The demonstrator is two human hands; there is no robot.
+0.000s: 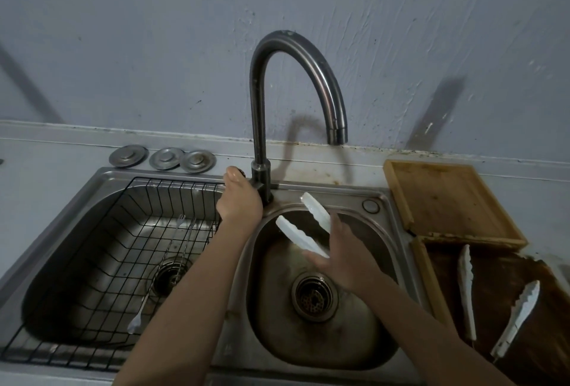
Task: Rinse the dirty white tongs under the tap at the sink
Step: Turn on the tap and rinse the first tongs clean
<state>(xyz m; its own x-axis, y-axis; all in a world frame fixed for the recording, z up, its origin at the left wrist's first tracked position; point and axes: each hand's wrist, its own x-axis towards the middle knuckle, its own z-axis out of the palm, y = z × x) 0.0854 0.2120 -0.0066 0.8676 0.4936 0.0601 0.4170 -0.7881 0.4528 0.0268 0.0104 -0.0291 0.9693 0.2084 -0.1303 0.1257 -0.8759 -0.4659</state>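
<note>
My right hand [342,257] holds a pair of white tongs [297,236] over the small right sink basin [364,339], their two arms spread and pointing up and to the left. My left hand [237,199] is closed on the tap handle at the base of the dark curved tap [279,55]. The spout ends above and to the right of the tongs. No water is visibly running from it.
A second pair of white tongs [518,319] lies on a dark wooden tray [428,274] at the right, behind it a wooden board [447,200]. The left basin holds a black wire rack [101,262] with forks. Three metal plugs [163,158] sit behind it.
</note>
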